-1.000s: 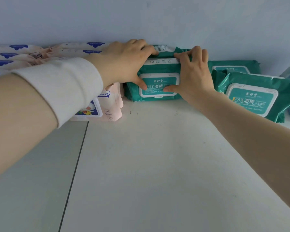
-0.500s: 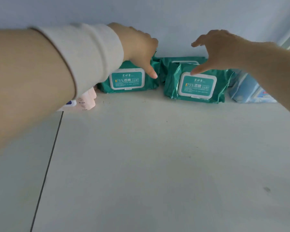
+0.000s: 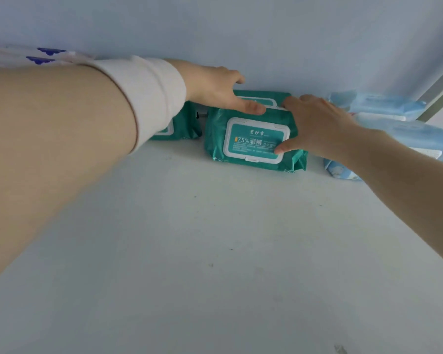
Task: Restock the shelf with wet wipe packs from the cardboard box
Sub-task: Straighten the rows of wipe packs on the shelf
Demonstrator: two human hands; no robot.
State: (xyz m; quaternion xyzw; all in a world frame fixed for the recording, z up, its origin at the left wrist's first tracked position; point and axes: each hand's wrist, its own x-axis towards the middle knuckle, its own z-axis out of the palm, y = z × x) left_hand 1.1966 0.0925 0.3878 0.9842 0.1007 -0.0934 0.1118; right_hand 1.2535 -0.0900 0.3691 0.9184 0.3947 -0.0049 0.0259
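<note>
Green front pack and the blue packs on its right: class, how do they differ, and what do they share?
The green pack is dark teal with a white-framed label; the blue packs are pale blue. The left hand and right hand hold the green pack; neither holds the blue packs. Both sit on the shelf by the back wall.

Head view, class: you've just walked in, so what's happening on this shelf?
A person is arranging wet wipe packs at the back of a white shelf. Their right grip holds the front green 75% alcohol pack, thumb on its lid; the left grip lies across its top and the green pack behind. A third green pack sits left, blue packs right.
</note>
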